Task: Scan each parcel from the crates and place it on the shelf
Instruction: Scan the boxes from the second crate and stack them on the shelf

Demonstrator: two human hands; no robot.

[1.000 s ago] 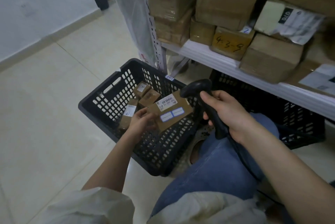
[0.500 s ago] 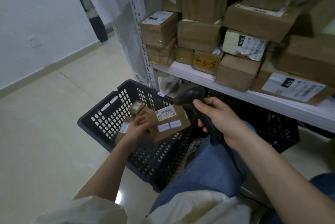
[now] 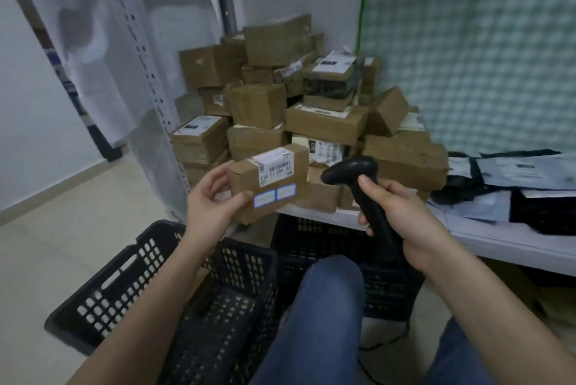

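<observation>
My left hand (image 3: pixel 212 203) holds a small brown cardboard parcel (image 3: pixel 271 180) by its left end, lifted in front of the shelf. Its white barcode label and two blue-edged stickers face me. Just to the right, my right hand (image 3: pixel 402 213) grips a black handheld scanner (image 3: pixel 358 185), whose head points left toward the parcel. Below my arms stands a black slotted crate (image 3: pixel 118 285) on the floor; its inside is mostly hidden by my forearm. The white shelf (image 3: pixel 486 238) carries a tall heap of brown parcels (image 3: pixel 311 104).
A second black crate (image 3: pixel 327 241) sits under the shelf behind my knee. Grey and black mailer bags (image 3: pixel 514 185) lie on the shelf's right part. A white perforated shelf post (image 3: pixel 143 72) with plastic sheeting rises at the left. Pale floor tiles spread to the left.
My left hand has lifted the parcel out of the crate up to shelf height. The scanner hand rose with it, and my head tilted up toward the stacked parcels.
</observation>
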